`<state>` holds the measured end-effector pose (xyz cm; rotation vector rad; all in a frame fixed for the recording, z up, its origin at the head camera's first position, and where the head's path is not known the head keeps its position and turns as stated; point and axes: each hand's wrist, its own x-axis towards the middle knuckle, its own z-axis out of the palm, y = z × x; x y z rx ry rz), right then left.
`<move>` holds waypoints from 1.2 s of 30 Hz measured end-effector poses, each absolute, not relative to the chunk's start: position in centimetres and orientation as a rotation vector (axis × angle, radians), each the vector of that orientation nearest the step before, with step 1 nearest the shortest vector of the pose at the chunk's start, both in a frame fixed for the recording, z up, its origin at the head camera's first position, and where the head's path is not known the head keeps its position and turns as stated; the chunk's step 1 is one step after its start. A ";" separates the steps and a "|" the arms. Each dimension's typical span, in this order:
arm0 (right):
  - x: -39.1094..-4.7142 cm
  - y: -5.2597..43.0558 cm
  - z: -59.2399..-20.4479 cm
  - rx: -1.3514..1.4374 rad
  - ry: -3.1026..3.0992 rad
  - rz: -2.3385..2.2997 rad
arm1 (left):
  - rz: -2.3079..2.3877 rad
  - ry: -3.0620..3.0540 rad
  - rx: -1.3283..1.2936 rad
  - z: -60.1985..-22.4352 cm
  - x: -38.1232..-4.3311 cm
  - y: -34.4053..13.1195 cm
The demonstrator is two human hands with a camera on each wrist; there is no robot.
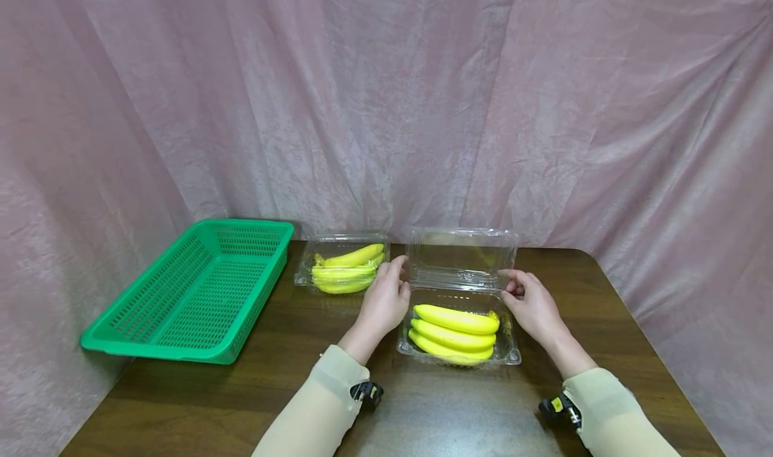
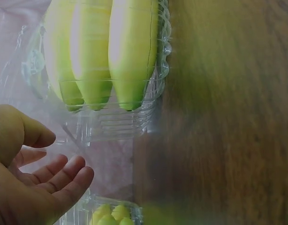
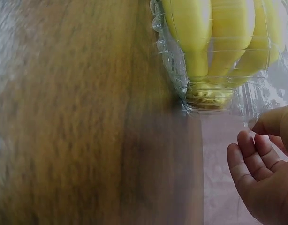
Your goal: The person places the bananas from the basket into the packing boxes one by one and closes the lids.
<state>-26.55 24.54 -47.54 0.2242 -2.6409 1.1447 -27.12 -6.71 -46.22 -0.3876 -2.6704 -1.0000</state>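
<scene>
A clear plastic clamshell box [image 1: 510,349] lies on the table with its lid [image 1: 459,256] raised at the back. In its base rests a bunch of yellow bananas [image 1: 453,336], stem end to the right. My left hand [image 1: 385,296] is beside the box's left side near the hinge, thumb and fingers apart in the left wrist view. At the lid's lower right edge is my right hand [image 1: 531,304], its fingers loosely bent and the thumb tip close to the clear plastic in the right wrist view. Neither hand grips the bananas.
A second clear box [image 1: 306,269] holding bananas [image 1: 344,279] stands behind and left of my left hand. The large green basket [image 1: 266,296] takes up the table's left side. A pink curtain [image 1: 386,108] hangs along the back edge of the brown wooden table [image 1: 290,363].
</scene>
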 end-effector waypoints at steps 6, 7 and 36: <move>-26.3 24.7 -47.7 0.218 -2.637 1.141 | -0.977 -2.632 -0.396 -46.2 -26.6 -7.0; -26.3 24.7 -47.8 0.218 -2.638 1.138 | -0.977 -2.626 -0.400 -46.2 -26.6 -7.0; -24.2 25.3 -47.0 0.231 -2.656 1.149 | -0.954 -2.596 -0.525 -45.2 -24.1 -8.6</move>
